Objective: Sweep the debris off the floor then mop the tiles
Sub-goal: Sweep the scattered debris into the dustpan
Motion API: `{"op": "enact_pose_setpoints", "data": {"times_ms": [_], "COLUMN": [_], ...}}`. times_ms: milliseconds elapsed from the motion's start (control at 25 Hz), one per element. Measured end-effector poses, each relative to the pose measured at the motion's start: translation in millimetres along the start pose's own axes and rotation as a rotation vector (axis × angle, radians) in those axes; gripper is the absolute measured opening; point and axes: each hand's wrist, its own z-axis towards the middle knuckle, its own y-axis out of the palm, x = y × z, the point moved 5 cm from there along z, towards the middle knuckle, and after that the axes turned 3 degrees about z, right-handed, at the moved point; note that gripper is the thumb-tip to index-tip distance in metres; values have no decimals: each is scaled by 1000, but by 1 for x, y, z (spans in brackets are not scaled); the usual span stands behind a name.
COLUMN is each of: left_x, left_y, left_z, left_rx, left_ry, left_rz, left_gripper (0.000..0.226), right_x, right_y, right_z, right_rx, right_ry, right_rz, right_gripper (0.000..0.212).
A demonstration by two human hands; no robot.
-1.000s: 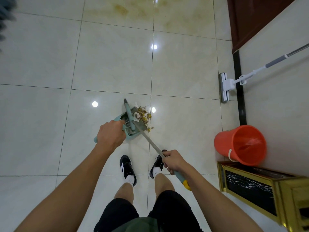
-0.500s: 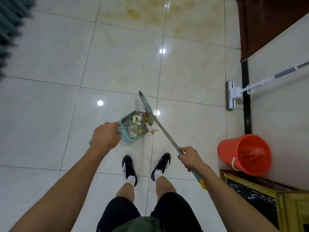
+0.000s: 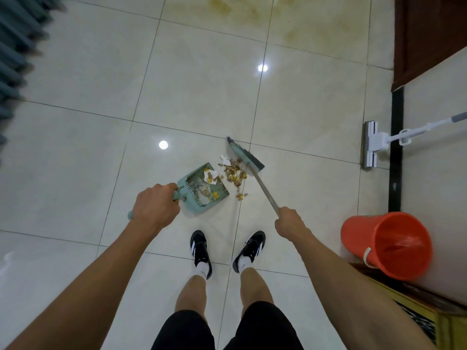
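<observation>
Debris (image 3: 233, 173) judged light, loose, easily scattered | broom (image 3: 246, 157) shaft gripped by right hand (image 3: 290, 224), head ahead | dustpan (image 3: 202, 189) handle gripped by left hand (image 3: 155, 207); rigid plastic

Bright overhead glare on tiles (image 3: 202, 79); blurred, warped edges.

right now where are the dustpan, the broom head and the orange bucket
dustpan (image 3: 202, 192): head view, on the tray's floor among the scraps.
broom head (image 3: 246, 156): head view, on the teal bar above the bristles.
orange bucket (image 3: 358, 233): head view, on the outer side wall.
</observation>
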Motion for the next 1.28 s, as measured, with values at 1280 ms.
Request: {"op": "enact_pose_setpoints", "data": {"times_ms": [1280], "left_x": [-36], "left_y": [5], "left_z": [-33], "left_rx": [-1], "left_ry": [-70], "left_rz": [-67], "left_gripper": [15], "right_x": [-3], "right_y": [28], "right_z": [-88], "right_rx": [-96], "right_ry": [-99], "right_rz": [256], "right_gripper": [48]}}
